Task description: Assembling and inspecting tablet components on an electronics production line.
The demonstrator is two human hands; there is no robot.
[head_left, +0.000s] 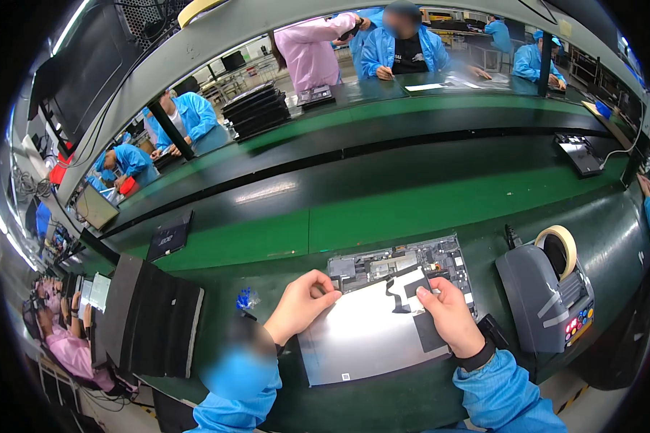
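A flat silver display panel (361, 343) lies tilted in front of me, with black patches and a dark ribbon cable (395, 294) near its upper right part. My left hand (301, 306) pinches the panel's upper left edge between thumb and fingers. At the upper right corner, my right hand (451, 316) grips the panel, its thumb on top beside a black patch. Just beyond, and partly covered by the panel, an opened device chassis (448, 261) shows its circuit boards and components.
To the right stands a grey tape dispenser (538, 307) with a cream tape roll (572, 252). Small blue pieces (247, 298) and a stack of black trays (152, 317) are on the left. A green conveyor belt (383, 213) runs behind, carrying a dark device (171, 235). Co-workers sit beyond.
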